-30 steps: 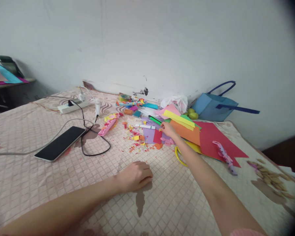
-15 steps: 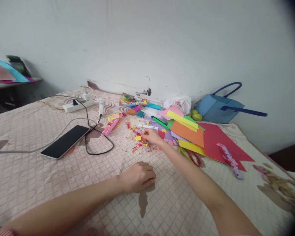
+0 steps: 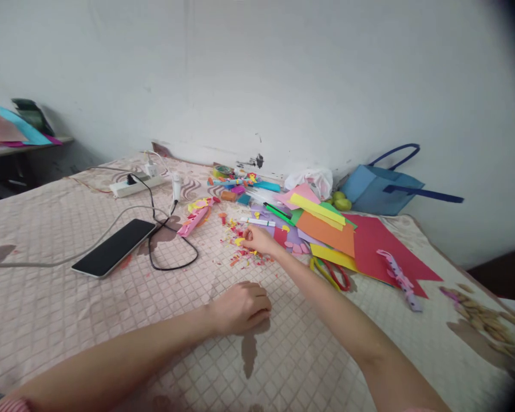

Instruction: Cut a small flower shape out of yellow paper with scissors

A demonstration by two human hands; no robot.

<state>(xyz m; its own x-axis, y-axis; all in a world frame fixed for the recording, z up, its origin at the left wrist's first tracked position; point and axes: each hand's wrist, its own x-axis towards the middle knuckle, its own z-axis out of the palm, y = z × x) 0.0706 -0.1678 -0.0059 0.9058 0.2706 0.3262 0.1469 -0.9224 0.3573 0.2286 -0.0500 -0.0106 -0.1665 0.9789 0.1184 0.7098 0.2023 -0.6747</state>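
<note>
My right hand (image 3: 260, 240) reaches into a pile of small coloured paper scraps (image 3: 251, 260). Its fingers are pinched together at a yellow paper piece (image 3: 239, 242), whose far part shows past the fingertips. My left hand (image 3: 241, 308) rests on the patterned cloth nearer to me, fingers curled in, with nothing visible in it. Just beyond the right hand lies a white pen (image 3: 257, 221), with a green cutter knife (image 3: 280, 214) beside it. A pink paper strip with decorations (image 3: 194, 220) lies left of the scraps.
On the right are stacked coloured sheets (image 3: 330, 232), scissors (image 3: 332, 274), a decorated purple strip (image 3: 399, 279) and a blue bag (image 3: 380, 187). A black-screened phone (image 3: 115, 247), cables and a white power strip (image 3: 137, 186) lie left. Peanuts (image 3: 483, 317) sit at the right edge.
My right hand has moved slightly left, and its fingertips have come to the yellow paper piece. My left hand has stayed in place.
</note>
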